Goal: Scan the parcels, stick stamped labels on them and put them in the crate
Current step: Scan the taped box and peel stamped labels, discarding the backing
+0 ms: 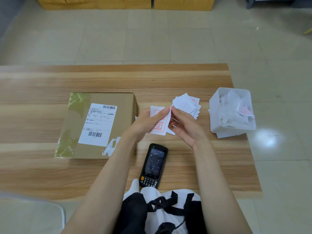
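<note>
A flat cardboard parcel [101, 125] with a white shipping label [98, 124] lies on the wooden table [118, 78], left of my hands. My left hand [146, 122] and my right hand [184, 125] both pinch a white label sheet with red stamps [160, 127], held just above the table. The right fingers sit at the sheet's right edge. A loose pile of white labels [187, 105] lies behind my right hand. The black handheld scanner [154, 165] rests screen-up near the table's front edge, between my forearms.
A white plastic bin [232, 112] full of crumpled paper backings stands at the table's right end. Tiled floor lies beyond, with yellow wooden cabinets [126, 2] at the far wall. A chair edge [50, 213] shows at the lower left.
</note>
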Action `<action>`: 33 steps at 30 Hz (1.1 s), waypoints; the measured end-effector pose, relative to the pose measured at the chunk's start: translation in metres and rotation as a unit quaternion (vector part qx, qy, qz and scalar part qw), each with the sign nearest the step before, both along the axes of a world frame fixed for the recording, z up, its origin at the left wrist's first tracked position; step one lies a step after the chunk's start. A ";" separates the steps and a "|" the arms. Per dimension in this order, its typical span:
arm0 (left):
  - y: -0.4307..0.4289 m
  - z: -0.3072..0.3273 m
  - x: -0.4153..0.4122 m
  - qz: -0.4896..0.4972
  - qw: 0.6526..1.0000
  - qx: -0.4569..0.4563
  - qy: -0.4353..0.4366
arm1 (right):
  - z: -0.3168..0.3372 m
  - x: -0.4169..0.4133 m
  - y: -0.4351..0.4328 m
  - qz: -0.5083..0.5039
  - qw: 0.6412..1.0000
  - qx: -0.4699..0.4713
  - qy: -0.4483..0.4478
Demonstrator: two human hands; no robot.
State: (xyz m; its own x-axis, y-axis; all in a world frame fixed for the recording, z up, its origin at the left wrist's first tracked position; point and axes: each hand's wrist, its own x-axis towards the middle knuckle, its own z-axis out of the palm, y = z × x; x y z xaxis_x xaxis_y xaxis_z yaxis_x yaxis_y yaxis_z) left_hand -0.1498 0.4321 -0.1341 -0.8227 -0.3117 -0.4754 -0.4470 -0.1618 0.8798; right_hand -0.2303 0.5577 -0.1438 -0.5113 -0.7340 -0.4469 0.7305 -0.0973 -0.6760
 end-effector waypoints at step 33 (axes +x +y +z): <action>0.005 0.013 -0.017 0.071 0.969 -0.128 0.201 | 0.012 -0.010 -0.019 -0.069 0.996 -0.034 0.050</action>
